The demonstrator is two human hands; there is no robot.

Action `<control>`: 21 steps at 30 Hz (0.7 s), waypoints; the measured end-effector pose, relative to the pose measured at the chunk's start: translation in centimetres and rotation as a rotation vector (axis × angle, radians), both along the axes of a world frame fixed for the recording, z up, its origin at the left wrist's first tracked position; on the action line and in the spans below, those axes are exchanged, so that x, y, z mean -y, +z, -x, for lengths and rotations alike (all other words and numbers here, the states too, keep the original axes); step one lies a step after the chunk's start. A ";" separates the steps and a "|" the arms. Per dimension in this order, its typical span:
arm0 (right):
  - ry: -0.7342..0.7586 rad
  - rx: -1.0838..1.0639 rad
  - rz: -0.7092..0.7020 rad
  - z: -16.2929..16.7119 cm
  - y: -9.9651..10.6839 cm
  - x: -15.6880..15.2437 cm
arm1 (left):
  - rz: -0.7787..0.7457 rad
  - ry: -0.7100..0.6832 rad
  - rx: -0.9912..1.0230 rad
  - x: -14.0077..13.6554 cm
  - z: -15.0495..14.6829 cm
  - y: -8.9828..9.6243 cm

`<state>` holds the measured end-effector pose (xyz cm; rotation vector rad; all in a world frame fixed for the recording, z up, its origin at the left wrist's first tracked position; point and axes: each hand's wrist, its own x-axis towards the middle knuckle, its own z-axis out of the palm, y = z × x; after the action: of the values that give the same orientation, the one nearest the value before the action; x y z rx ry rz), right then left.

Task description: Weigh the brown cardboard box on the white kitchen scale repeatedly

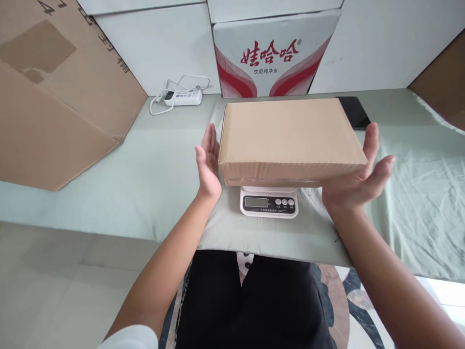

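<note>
Covering the table: pale green cloth. At 12 o'clock, white carton printed "娃哈哈". Centre: cardboard box resting on scale, left hand and right hand open-palmed beside it.

flat cardboard box sits on white scale; left hand and right hand spread flat beside box ends, pale green cloth beneath.

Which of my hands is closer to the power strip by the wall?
Left. The left hand is open at the left end of the box, on the same side as the power strip. The right hand is open at the box's right end, farther away.
</note>
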<state>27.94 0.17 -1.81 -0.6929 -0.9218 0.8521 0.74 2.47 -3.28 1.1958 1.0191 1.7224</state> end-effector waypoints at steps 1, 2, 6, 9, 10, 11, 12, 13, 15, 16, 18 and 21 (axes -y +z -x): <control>-0.024 -0.005 0.020 -0.2 0.0 -0.1 | -0.012 0.015 -0.006 -0.1 0.2 0.1; -0.046 -0.006 0.031 -0.3 -0.1 -0.2 | -0.027 0.034 -0.019 -0.2 0.4 0.2; -0.093 -0.026 0.022 -1.2 -0.8 -1.0 | -0.070 0.111 -0.104 -0.5 1.2 0.7; -0.110 -0.030 0.028 -1.6 -1.3 -1.5 | -0.075 0.147 -0.117 -0.7 1.6 0.7; -0.109 -0.027 0.030 -1.7 -1.4 -1.6 | -0.073 0.151 -0.113 -0.7 1.6 0.7; -0.107 -0.024 0.030 -1.8 -1.4 -1.7 | -0.070 0.151 -0.109 -0.8 1.6 0.5; -0.103 -0.025 0.027 -1.8 -1.5 -1.8 | -0.067 0.149 -0.106 -0.9 1.5 0.4; -0.096 -0.028 0.022 -1.9 -1.5 -1.8 | -0.065 0.147 -0.104 -1.0 1.5 0.3; -0.075 -0.030 0.012 -2.0 -1.4 -1.8 | -0.065 0.142 -0.100 -1.1 1.3 0.0; -0.069 -0.021 0.007 -2.0 -1.3 -1.8 | -0.067 0.139 -0.094 -1.1 1.3 -0.1; -0.060 0.022 0.010 -1.8 -0.9 -1.5 | -0.065 0.125 -0.081 -1.2 1.2 -0.2; -0.052 0.077 0.031 -1.3 0.1 -0.7 | -0.033 0.090 -0.072 -1.4 1.2 -0.5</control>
<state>29.21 0.86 -1.73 -0.7774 -0.9572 0.7996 -0.48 3.89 -3.75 1.2573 1.1061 1.7826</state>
